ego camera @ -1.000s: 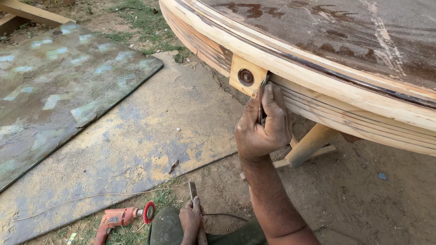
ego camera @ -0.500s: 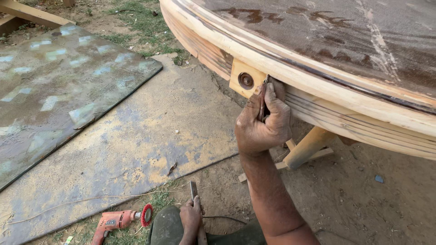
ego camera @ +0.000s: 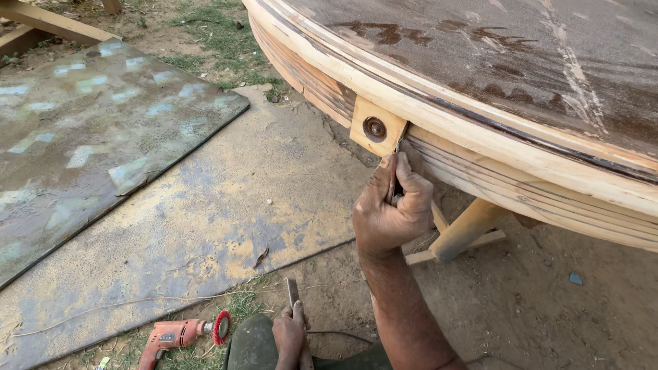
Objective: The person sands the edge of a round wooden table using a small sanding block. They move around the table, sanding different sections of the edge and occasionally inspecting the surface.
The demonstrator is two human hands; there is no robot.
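Pale, freshly cut wood forms the curved rim [ego camera: 480,137] of a large round table [ego camera: 521,62], where a person's right hand [ego camera: 392,205] is pressed up against the layered edge just beside a small square wooden block [ego camera: 375,127] fixed to the rim with a round metal fastener at its middle. The right grip is closed tight around a slim tool or piece that is almost wholly hidden between thumb and fingers; what it is cannot be told. Lower down, near the bottom of the view, the left hand [ego camera: 289,334] is closed on a narrow flat-bladed tool [ego camera: 293,293], possibly a chisel, held upright over bare ground. A red power drill [ego camera: 179,334] fitted with a wire-brush wheel lies on the ground to the left, at the edge of a worn, paint-stained sheet [ego camera: 205,219]; a second patterned sheet [ego camera: 89,123] lies beyond it, and a wooden table leg [ego camera: 466,229] slants down behind the right wrist. The work appears to be at the fitting stage on the rim beside the block; any further move would seem to call for a steady, close hold along the seam, with the blade kept clear of the fingers.
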